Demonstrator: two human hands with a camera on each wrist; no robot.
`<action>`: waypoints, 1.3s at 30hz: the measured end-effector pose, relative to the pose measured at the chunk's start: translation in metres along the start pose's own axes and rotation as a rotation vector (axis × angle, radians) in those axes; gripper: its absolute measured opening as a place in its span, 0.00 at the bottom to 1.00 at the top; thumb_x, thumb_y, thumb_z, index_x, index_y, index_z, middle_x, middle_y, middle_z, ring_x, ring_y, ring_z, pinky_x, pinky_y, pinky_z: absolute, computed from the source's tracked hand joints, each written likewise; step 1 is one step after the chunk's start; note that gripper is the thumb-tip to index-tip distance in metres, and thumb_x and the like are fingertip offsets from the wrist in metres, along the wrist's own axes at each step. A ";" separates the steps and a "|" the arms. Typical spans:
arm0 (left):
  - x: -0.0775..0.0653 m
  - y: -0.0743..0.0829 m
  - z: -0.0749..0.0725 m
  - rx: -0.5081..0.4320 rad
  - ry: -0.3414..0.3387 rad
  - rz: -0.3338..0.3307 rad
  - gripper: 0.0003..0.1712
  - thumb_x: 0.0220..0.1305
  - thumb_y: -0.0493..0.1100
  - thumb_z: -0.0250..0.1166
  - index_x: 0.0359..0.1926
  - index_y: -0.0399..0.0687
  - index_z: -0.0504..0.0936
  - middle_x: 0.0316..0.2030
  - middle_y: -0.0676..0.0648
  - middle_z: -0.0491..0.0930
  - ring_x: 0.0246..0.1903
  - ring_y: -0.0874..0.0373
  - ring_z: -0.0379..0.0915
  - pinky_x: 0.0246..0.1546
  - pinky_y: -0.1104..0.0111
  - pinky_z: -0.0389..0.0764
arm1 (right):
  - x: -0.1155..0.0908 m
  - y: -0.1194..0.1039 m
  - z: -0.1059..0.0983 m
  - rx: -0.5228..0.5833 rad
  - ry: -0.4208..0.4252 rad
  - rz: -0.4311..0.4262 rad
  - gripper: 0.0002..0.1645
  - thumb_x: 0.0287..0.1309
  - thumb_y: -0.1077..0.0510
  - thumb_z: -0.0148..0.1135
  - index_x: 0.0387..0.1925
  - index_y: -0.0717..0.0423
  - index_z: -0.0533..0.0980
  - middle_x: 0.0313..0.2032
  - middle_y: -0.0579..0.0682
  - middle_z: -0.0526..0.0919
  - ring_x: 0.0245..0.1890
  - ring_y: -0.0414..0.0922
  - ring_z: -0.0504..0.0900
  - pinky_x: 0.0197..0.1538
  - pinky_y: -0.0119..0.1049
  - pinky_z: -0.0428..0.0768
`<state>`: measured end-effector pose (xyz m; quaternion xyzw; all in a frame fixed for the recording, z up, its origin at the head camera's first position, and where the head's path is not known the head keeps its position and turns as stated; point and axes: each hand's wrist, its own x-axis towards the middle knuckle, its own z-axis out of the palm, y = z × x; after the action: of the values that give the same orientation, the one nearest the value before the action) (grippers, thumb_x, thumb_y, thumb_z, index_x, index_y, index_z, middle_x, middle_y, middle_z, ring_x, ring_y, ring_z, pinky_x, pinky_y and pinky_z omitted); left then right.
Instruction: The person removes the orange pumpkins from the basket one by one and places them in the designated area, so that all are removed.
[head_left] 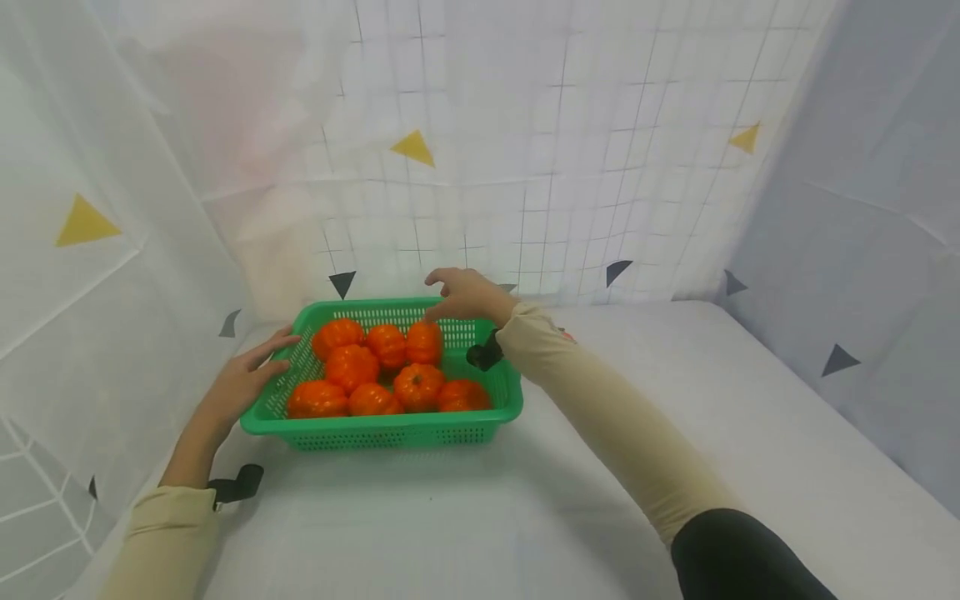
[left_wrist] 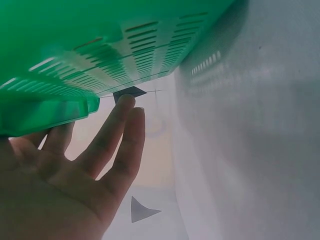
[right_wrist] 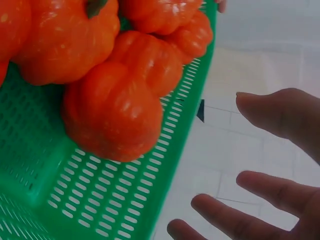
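A green plastic basket [head_left: 393,422] with slotted walls holds several small, shiny, ribbed orange-red pumpkins [head_left: 352,367]; one pumpkin [right_wrist: 67,42] shows a dark green stem. My left hand [head_left: 240,387] is at the basket's left end, fingertips at the rim. From the left wrist, its fingers [left_wrist: 132,142] are extended beside the slotted wall. Over the far rim, toward the right, hovers my right hand [head_left: 468,296], thumb and fingers spread with nothing between them. The nearest pumpkin [right_wrist: 115,112] leans by the slotted far wall.
The basket stands on a white-covered table [head_left: 360,517]. Behind it rises a white sheet [head_left: 487,167] with grid lines and yellow and dark triangles. A small red object [head_left: 567,335] peeks out behind the right sleeve. Black wrist cameras [head_left: 238,485] stick out from the wrists.
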<state>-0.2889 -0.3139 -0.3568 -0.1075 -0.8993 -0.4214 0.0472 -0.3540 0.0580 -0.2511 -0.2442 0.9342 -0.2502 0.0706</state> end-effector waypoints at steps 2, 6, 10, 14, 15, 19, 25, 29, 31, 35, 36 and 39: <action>0.000 0.000 -0.001 -0.003 0.002 0.002 0.31 0.80 0.50 0.55 0.78 0.47 0.66 0.81 0.45 0.50 0.78 0.31 0.37 0.64 0.22 0.44 | 0.005 -0.001 0.006 -0.027 -0.030 -0.016 0.38 0.66 0.48 0.69 0.73 0.52 0.69 0.65 0.57 0.77 0.61 0.52 0.76 0.63 0.50 0.76; -0.002 -0.001 -0.001 -0.014 0.010 0.004 0.31 0.80 0.49 0.55 0.78 0.47 0.66 0.81 0.46 0.49 0.78 0.32 0.37 0.65 0.23 0.43 | 0.014 0.000 0.018 -0.088 -0.062 -0.052 0.36 0.68 0.50 0.67 0.73 0.57 0.70 0.67 0.58 0.76 0.62 0.53 0.76 0.64 0.49 0.75; -0.003 -0.002 0.000 -0.023 0.012 0.007 0.31 0.80 0.49 0.56 0.78 0.47 0.67 0.81 0.46 0.49 0.78 0.32 0.36 0.65 0.23 0.41 | 0.020 0.000 0.030 -0.134 -0.059 -0.054 0.36 0.68 0.53 0.67 0.73 0.59 0.70 0.70 0.57 0.74 0.68 0.54 0.72 0.70 0.47 0.69; -0.003 -0.003 0.001 -0.031 0.015 0.012 0.30 0.80 0.48 0.56 0.78 0.47 0.67 0.81 0.47 0.49 0.78 0.33 0.36 0.65 0.23 0.41 | 0.028 0.002 0.042 -0.135 -0.072 -0.052 0.36 0.68 0.56 0.68 0.74 0.56 0.69 0.72 0.55 0.72 0.70 0.53 0.69 0.71 0.47 0.67; -0.003 -0.003 0.001 -0.031 0.016 0.013 0.30 0.80 0.48 0.56 0.78 0.47 0.67 0.81 0.47 0.49 0.79 0.33 0.36 0.65 0.23 0.41 | 0.030 0.003 0.045 -0.132 -0.080 -0.055 0.36 0.68 0.57 0.67 0.74 0.55 0.69 0.72 0.55 0.72 0.70 0.53 0.70 0.71 0.47 0.68; -0.003 -0.001 0.002 -0.026 0.011 0.004 0.30 0.80 0.47 0.55 0.78 0.47 0.66 0.81 0.47 0.49 0.78 0.32 0.36 0.65 0.22 0.41 | 0.035 0.007 0.054 -0.173 -0.105 -0.066 0.32 0.70 0.57 0.65 0.73 0.53 0.71 0.69 0.54 0.74 0.65 0.51 0.73 0.67 0.45 0.72; -0.003 0.001 0.002 -0.018 0.007 0.001 0.30 0.80 0.46 0.55 0.78 0.45 0.66 0.81 0.46 0.49 0.78 0.32 0.37 0.65 0.23 0.42 | 0.031 0.013 0.057 -0.135 -0.107 -0.032 0.26 0.65 0.58 0.70 0.62 0.53 0.73 0.57 0.54 0.80 0.51 0.51 0.77 0.53 0.44 0.79; -0.003 0.002 0.001 -0.014 0.009 -0.006 0.31 0.80 0.47 0.55 0.78 0.46 0.66 0.81 0.47 0.49 0.78 0.32 0.36 0.65 0.23 0.42 | 0.028 0.018 0.058 -0.111 -0.098 -0.018 0.30 0.62 0.58 0.72 0.61 0.55 0.68 0.55 0.55 0.79 0.50 0.51 0.78 0.52 0.44 0.79; -0.004 0.001 0.001 -0.012 0.010 -0.009 0.31 0.80 0.47 0.55 0.78 0.46 0.66 0.81 0.47 0.49 0.78 0.32 0.36 0.65 0.23 0.42 | 0.028 0.021 0.060 -0.116 -0.089 -0.012 0.34 0.61 0.57 0.73 0.63 0.58 0.66 0.56 0.57 0.79 0.53 0.51 0.78 0.55 0.44 0.79; -0.003 -0.002 0.002 -0.010 0.013 -0.004 0.30 0.80 0.47 0.55 0.78 0.46 0.67 0.81 0.46 0.50 0.78 0.32 0.38 0.65 0.23 0.43 | 0.027 0.026 0.062 -0.093 -0.073 0.000 0.37 0.58 0.56 0.76 0.62 0.60 0.66 0.54 0.57 0.79 0.52 0.53 0.78 0.57 0.45 0.79; -0.003 -0.002 0.002 -0.011 0.013 -0.002 0.30 0.80 0.47 0.55 0.77 0.46 0.67 0.81 0.45 0.51 0.78 0.32 0.38 0.65 0.23 0.43 | 0.027 0.027 0.062 -0.089 -0.065 0.003 0.38 0.56 0.56 0.77 0.62 0.60 0.66 0.54 0.57 0.79 0.52 0.52 0.78 0.57 0.44 0.79; -0.003 -0.001 0.003 -0.019 0.010 0.002 0.30 0.80 0.47 0.55 0.77 0.45 0.67 0.81 0.46 0.51 0.78 0.32 0.38 0.65 0.23 0.43 | 0.025 0.029 0.062 -0.080 -0.045 0.018 0.38 0.54 0.55 0.78 0.60 0.59 0.66 0.51 0.55 0.79 0.50 0.51 0.78 0.55 0.43 0.80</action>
<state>-0.2865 -0.3133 -0.3599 -0.1065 -0.8949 -0.4303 0.0511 -0.3726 0.0409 -0.3199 -0.2442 0.9438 -0.2065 0.0838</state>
